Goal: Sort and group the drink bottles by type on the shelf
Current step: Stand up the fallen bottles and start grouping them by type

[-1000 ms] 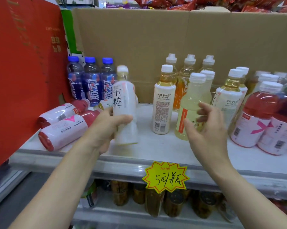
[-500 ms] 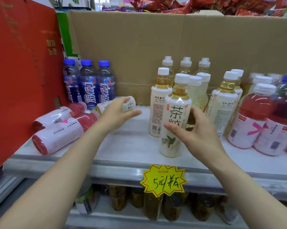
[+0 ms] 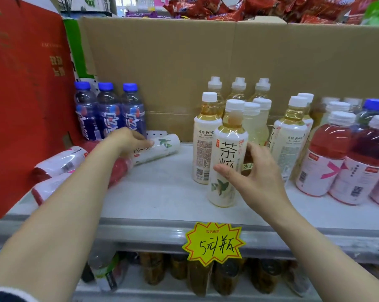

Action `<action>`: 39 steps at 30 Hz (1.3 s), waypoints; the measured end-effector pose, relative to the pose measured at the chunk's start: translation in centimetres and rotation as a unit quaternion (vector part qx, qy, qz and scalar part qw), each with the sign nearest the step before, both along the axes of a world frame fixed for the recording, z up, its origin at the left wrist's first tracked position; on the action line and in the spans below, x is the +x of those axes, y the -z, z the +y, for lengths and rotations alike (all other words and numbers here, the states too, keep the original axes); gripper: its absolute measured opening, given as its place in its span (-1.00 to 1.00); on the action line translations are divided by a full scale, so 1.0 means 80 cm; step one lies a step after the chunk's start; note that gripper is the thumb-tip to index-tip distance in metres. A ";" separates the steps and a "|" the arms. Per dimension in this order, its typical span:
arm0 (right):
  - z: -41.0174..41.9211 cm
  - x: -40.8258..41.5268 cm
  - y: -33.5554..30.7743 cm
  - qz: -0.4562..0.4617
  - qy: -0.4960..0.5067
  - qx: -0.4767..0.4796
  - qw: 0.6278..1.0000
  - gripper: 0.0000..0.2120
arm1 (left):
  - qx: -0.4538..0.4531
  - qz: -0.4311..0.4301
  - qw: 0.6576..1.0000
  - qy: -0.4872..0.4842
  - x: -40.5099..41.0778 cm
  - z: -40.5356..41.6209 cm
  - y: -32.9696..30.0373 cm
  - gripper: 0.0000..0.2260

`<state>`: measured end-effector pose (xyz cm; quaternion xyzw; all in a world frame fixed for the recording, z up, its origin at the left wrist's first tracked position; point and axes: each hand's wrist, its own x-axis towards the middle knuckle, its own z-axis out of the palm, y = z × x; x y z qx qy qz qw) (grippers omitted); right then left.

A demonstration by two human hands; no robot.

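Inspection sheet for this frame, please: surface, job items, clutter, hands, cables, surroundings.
Surface: white shelf, bare patch in the middle.
Job's things: upright tea bottle at the front; toppled tea bottle lying on its side; three blue-capped bottles upright at back left; red drink bottles lying at left.
Clutter: yellow price tag on the shelf edge.
Hands: left hand on the toppled tea bottle; right hand curled beside the upright tea bottle, contact unclear.
Cables: nothing seen.
Surroundings: cardboard box behind; red carton at left.
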<state>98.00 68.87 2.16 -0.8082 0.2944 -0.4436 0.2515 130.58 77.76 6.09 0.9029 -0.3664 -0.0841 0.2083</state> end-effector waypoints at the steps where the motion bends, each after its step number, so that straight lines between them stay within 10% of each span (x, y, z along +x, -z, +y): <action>1: -0.001 0.001 0.001 -0.002 0.001 -0.003 1.000 -0.45 | 0.034 0.020 0.999 -0.007 0.004 0.010 0.002 -0.34; 7: -0.001 0.004 0.007 -0.017 0.000 -0.011 1.000 -0.40 | 0.027 0.072 0.996 -0.055 0.012 0.032 0.012 -0.23; 18: 0.010 0.007 0.008 -0.042 0.036 -0.021 0.998 -0.41 | -0.390 0.087 0.914 0.077 -0.047 0.028 -0.046 -0.74; 39: 0.018 0.033 -0.005 -0.003 0.061 -0.002 0.998 -0.45 | -0.383 0.263 0.866 0.187 -0.119 0.001 -0.032 -0.67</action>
